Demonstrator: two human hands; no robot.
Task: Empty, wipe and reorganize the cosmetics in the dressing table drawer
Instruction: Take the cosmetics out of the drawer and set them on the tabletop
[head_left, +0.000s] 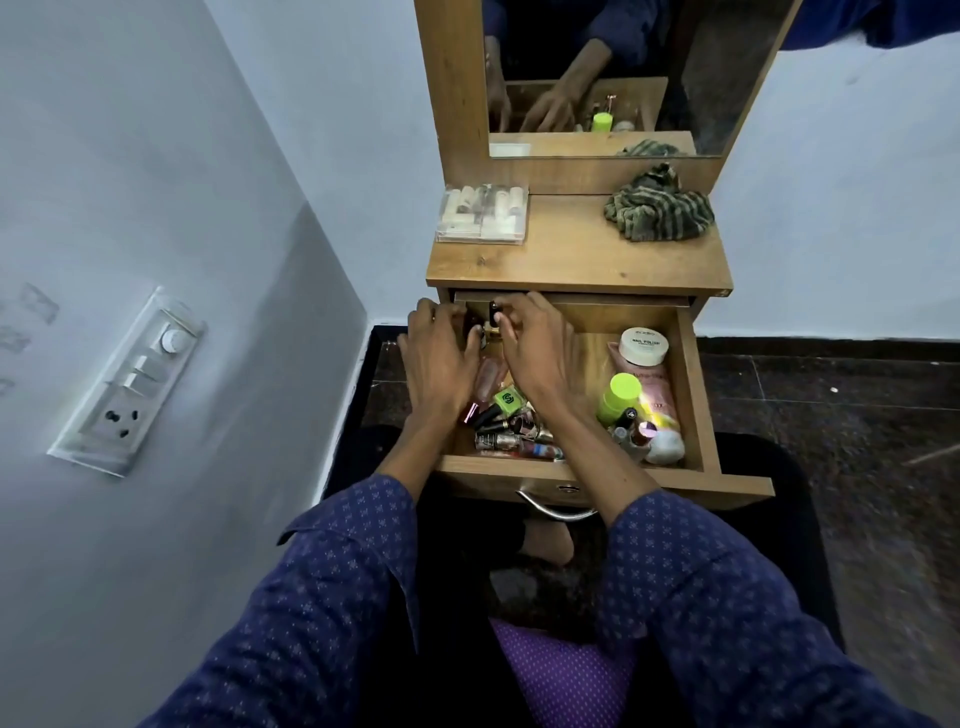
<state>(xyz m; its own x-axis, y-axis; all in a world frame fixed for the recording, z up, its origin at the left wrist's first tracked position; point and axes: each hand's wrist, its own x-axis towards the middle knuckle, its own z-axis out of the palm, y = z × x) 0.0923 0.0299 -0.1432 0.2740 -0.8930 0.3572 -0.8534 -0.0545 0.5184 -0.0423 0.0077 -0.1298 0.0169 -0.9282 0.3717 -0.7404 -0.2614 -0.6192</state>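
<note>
Emptying has barely begun. The drawer (691, 384) stands open and still crowded: small bottles (506, 423) piled at 7 o'clock, tubs and a tube (641, 384) at 3. Both hands reach to its 11 o'clock corner; the left hand (434, 353) and right hand (535, 343) curl round small bottles (492, 317) there. The cloth (657, 208) lies unused on the bench (571, 260), beside a clear box (483, 213). Wiping and reorganizing remain.

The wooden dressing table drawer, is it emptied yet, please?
Not yet: the wooden drawer still holds the white nail-polish-remover jar and lime-green capped bottle.
</note>
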